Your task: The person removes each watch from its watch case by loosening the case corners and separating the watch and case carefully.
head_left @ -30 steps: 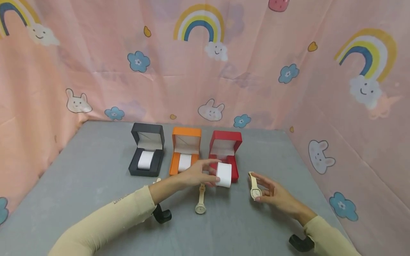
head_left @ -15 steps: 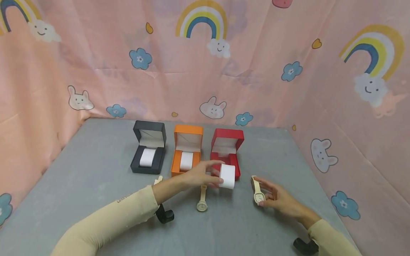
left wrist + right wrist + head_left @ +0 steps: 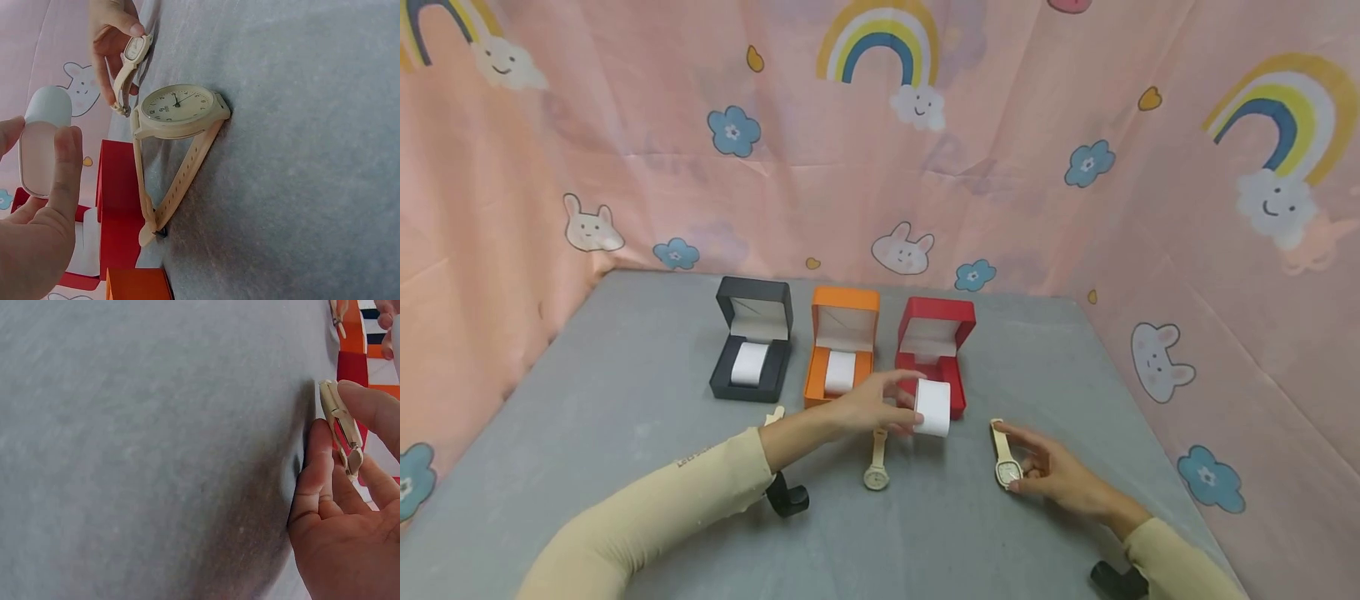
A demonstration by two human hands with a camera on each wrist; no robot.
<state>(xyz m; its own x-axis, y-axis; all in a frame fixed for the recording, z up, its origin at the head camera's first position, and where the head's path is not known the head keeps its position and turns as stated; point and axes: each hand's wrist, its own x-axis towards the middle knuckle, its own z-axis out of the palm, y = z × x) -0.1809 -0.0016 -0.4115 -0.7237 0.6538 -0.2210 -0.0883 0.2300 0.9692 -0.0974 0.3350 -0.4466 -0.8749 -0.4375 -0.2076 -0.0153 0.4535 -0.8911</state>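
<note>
In the head view my left hand (image 3: 868, 406) pinches a white watch pillow (image 3: 933, 408) between thumb and fingers, just in front of the open red watch box (image 3: 938, 317). My right hand (image 3: 1056, 473) holds a cream watch (image 3: 1004, 454) with a rounded-square face, thumb at the case and a finger at the strap end. Its strap is fastened into a loop in the left wrist view. Below my left hand a cream round-faced watch (image 3: 876, 477) lies on the table. Another light strap (image 3: 775, 414) peeks out behind my left forearm, its rest hidden.
An open orange box (image 3: 846, 298) and an open dark grey box (image 3: 754, 289) stand left of the red one, each holding a white pillow. Black wrist mounts (image 3: 787, 497) hang below both sleeves. A pink printed curtain (image 3: 1000, 167) walls the grey table (image 3: 647, 350).
My right hand has drawn the watch slightly nearer to me and to the right. My left hand keeps the pillow in front of the red box. The head view has tipped down a little.
</note>
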